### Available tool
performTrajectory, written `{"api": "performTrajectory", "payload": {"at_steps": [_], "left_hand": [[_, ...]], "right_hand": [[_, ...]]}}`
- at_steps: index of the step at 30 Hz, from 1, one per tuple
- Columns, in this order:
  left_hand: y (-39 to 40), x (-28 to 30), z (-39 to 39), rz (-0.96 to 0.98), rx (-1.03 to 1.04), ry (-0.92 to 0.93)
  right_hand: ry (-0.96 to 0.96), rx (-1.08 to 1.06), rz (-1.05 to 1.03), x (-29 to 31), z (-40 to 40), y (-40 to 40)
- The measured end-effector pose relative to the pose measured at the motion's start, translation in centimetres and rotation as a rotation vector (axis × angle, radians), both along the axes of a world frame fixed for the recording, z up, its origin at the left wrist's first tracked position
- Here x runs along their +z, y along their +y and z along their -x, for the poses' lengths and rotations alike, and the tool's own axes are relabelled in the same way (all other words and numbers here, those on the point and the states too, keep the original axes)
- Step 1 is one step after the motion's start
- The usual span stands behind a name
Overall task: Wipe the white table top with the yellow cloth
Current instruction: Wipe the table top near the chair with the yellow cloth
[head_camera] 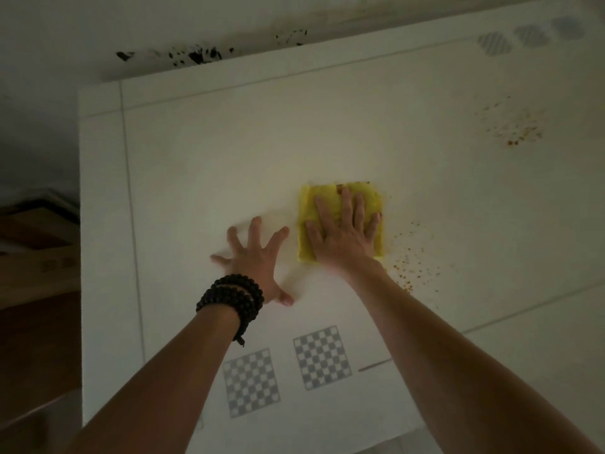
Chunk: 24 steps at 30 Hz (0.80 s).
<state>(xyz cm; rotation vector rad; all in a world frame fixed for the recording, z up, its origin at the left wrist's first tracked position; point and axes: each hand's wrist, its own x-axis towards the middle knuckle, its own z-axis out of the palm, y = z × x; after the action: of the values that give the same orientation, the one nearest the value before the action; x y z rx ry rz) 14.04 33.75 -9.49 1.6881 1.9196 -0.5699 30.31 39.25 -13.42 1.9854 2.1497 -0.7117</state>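
The folded yellow cloth (327, 198) lies flat on the white table top (229, 152) near its middle. My right hand (343, 234) presses flat on the cloth, fingers spread and pointing away from me. My left hand (255, 257) rests flat on the bare table just left of the cloth, fingers spread, holding nothing. A dark bead bracelet (234, 299) wraps my left wrist. Orange-brown crumbs (409, 260) are scattered on the table right of the cloth and beside my right forearm.
A second patch of reddish crumbs (514, 129) lies at the far right. Two grey checkered markers (322, 357) sit near the front edge; striped round markers (494, 44) at the far right corner. The wall behind has dark stains (199, 55). Boxes (36, 244) lie left of the table.
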Motion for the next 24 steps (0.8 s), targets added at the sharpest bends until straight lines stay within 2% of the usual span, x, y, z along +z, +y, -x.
{"api": "performTrajectory", "payload": {"at_steps": [6,14,19,24], "left_hand": [[-0.7,-0.3,0.0,-0.073,0.039,-0.053],[-6.5,-0.8,-1.3,-0.323,0.088,-0.034],[-10.9,-1.0,-2.1,-0.329,-0.031,-0.078],[-11.6,-0.8,-3.0,-0.342,-0.128,-0.209]], "right_hand": [[0.022,0.036,-0.007,0.2,-0.5,-1.4],[0.032,0.032,0.014,0.9,-1.7,-12.3],[0.014,-0.017,0.011,1.1,-2.9,-18.8],[-0.017,-0.126,0.035,1.1,-5.1,-21.6]]}}
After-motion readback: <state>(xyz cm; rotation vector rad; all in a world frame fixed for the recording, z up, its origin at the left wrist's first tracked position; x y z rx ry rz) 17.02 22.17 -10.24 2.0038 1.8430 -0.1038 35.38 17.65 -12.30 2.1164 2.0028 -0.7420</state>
